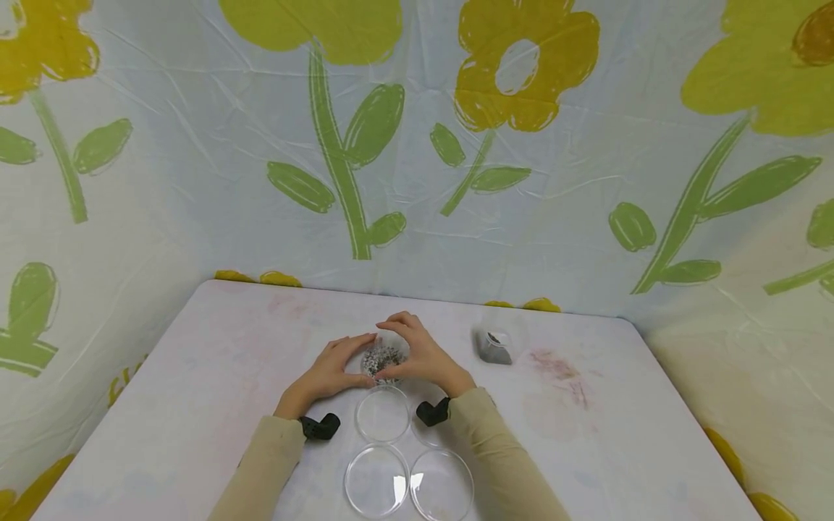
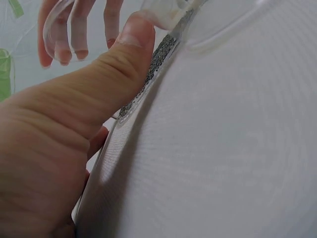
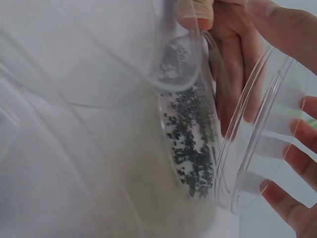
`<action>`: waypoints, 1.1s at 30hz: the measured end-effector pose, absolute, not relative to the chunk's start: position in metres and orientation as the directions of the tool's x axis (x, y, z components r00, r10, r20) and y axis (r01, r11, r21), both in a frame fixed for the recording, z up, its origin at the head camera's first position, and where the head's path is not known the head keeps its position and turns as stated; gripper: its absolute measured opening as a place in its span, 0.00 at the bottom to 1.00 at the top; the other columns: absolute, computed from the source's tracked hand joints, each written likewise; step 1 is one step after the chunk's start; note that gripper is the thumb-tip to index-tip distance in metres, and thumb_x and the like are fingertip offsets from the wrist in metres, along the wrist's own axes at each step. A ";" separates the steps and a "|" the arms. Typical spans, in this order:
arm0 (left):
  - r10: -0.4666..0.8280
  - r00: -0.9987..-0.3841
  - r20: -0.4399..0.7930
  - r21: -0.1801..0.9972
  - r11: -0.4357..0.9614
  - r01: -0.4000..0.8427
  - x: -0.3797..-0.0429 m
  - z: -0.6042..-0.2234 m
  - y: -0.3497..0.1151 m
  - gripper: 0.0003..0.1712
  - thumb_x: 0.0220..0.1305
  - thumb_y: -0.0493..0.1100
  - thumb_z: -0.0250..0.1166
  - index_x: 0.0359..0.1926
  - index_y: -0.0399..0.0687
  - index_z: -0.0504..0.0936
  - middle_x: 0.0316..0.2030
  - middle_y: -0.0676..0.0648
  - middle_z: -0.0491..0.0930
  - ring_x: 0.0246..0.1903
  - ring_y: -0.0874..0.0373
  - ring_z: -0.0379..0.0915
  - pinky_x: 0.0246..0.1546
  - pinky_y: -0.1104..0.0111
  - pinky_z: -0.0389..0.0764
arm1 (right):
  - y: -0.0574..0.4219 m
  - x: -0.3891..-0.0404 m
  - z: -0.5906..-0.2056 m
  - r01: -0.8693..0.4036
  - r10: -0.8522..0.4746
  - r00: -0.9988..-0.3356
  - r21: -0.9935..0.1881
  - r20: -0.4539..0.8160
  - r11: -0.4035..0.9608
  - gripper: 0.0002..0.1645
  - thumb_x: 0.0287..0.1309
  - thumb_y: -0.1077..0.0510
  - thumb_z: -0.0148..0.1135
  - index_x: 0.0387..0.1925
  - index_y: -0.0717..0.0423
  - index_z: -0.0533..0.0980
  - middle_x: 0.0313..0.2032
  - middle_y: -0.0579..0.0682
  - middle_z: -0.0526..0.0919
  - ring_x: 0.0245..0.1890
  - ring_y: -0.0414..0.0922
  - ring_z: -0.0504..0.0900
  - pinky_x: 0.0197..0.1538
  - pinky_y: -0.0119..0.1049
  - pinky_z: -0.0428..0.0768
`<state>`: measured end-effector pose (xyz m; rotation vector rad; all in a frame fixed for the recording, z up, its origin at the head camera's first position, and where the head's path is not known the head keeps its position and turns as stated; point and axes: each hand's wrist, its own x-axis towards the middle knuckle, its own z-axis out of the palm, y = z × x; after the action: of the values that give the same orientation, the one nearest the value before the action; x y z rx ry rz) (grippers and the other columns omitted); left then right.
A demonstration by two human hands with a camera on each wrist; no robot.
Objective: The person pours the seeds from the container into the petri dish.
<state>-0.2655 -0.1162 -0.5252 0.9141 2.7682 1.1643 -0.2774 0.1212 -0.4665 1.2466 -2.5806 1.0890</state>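
My left hand (image 1: 331,370) grips the side of a clear petri dish (image 1: 381,362) with small dark grains spread over its bottom. In the left wrist view its thumb lies along the dish's edge, with the dark grains (image 2: 161,57) showing beside it. My right hand (image 1: 422,356) holds a clear petri dish lid (image 3: 257,134) by its rim, fingers spread around it. That lid is tilted over the grain dish in the right wrist view, apart from it along one side. Grains lie scattered, denser in some patches.
Nearer me lie clear empty petri dish pieces (image 1: 383,414), (image 1: 376,480) and one more dish (image 1: 442,485), with another partly under my right sleeve (image 1: 502,449). A small clear cup of dark grains (image 1: 494,349) stands to the right on the white table (image 1: 228,405). Flowered cloth (image 1: 417,239) hangs behind.
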 end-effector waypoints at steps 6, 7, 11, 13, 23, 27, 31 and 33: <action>0.488 -0.855 0.173 0.672 0.577 0.465 -0.264 -0.525 -0.116 0.54 0.55 0.59 0.73 0.76 0.44 0.58 0.71 0.45 0.65 0.71 0.41 0.53 0.69 0.44 0.49 | 0.113 -0.276 -0.467 -0.711 -0.698 -0.653 -0.557 0.295 0.429 0.49 0.41 0.52 0.83 0.65 0.60 0.70 0.58 0.55 0.70 0.58 0.50 0.66 0.60 0.50 0.70; 0.488 -0.855 0.173 0.669 0.579 0.466 -0.264 -0.525 -0.116 0.54 0.56 0.59 0.73 0.76 0.43 0.59 0.71 0.44 0.65 0.71 0.40 0.52 0.69 0.43 0.49 | 0.111 -0.277 -0.468 -0.714 -0.704 -0.649 -0.548 0.288 0.434 0.50 0.41 0.50 0.83 0.65 0.60 0.70 0.57 0.56 0.71 0.57 0.50 0.66 0.60 0.50 0.70; 0.499 -0.843 0.204 0.654 0.571 0.496 -0.264 -0.525 -0.116 0.53 0.56 0.55 0.74 0.75 0.41 0.58 0.69 0.42 0.66 0.70 0.41 0.56 0.69 0.44 0.50 | 0.107 -0.278 -0.469 -0.717 -0.722 -0.642 -0.533 0.256 0.449 0.50 0.40 0.47 0.83 0.64 0.58 0.70 0.56 0.57 0.73 0.57 0.51 0.67 0.61 0.51 0.68; 0.507 -0.832 0.224 0.642 0.566 0.518 -0.265 -0.525 -0.116 0.53 0.56 0.54 0.74 0.76 0.41 0.57 0.68 0.43 0.68 0.70 0.45 0.59 0.70 0.46 0.49 | 0.105 -0.278 -0.470 -0.715 -0.727 -0.643 -0.529 0.240 0.458 0.50 0.40 0.46 0.82 0.64 0.58 0.70 0.55 0.57 0.73 0.57 0.53 0.67 0.61 0.53 0.66; 0.498 -0.837 0.227 0.636 0.575 0.515 -0.264 -0.526 -0.116 0.55 0.56 0.54 0.74 0.76 0.42 0.55 0.70 0.41 0.65 0.70 0.43 0.58 0.70 0.45 0.50 | 0.103 -0.275 -0.472 -0.697 -0.732 -0.659 -0.508 0.175 0.507 0.41 0.49 0.44 0.77 0.61 0.53 0.73 0.59 0.50 0.71 0.61 0.48 0.66 0.64 0.54 0.63; 0.484 -0.851 0.202 0.656 0.578 0.485 -0.264 -0.527 -0.115 0.55 0.56 0.58 0.73 0.77 0.46 0.56 0.72 0.43 0.62 0.71 0.40 0.54 0.69 0.44 0.51 | 0.106 -0.274 -0.472 -0.697 -0.746 -0.646 -0.524 0.161 0.490 0.33 0.58 0.46 0.71 0.62 0.52 0.73 0.62 0.51 0.70 0.64 0.49 0.64 0.66 0.55 0.62; 0.479 -0.858 0.185 0.670 0.577 0.467 -0.264 -0.526 -0.115 0.54 0.56 0.59 0.73 0.77 0.48 0.57 0.72 0.45 0.62 0.71 0.39 0.52 0.69 0.43 0.51 | 0.107 -0.274 -0.471 -0.702 -0.758 -0.634 -0.525 0.154 0.481 0.32 0.62 0.47 0.67 0.64 0.54 0.72 0.64 0.54 0.69 0.65 0.51 0.63 0.66 0.55 0.62; 0.482 -0.858 0.178 0.676 0.574 0.462 -0.264 -0.526 -0.115 0.54 0.56 0.58 0.74 0.77 0.48 0.56 0.72 0.44 0.62 0.72 0.39 0.51 0.69 0.43 0.50 | 0.108 -0.273 -0.469 -0.706 -0.760 -0.631 -0.522 0.156 0.479 0.31 0.62 0.48 0.66 0.64 0.55 0.72 0.65 0.55 0.69 0.66 0.52 0.63 0.66 0.56 0.62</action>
<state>-0.2637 -0.1155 -0.5256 0.8295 2.7638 1.1748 -0.2734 0.1077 -0.4691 1.3834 -2.7841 0.9069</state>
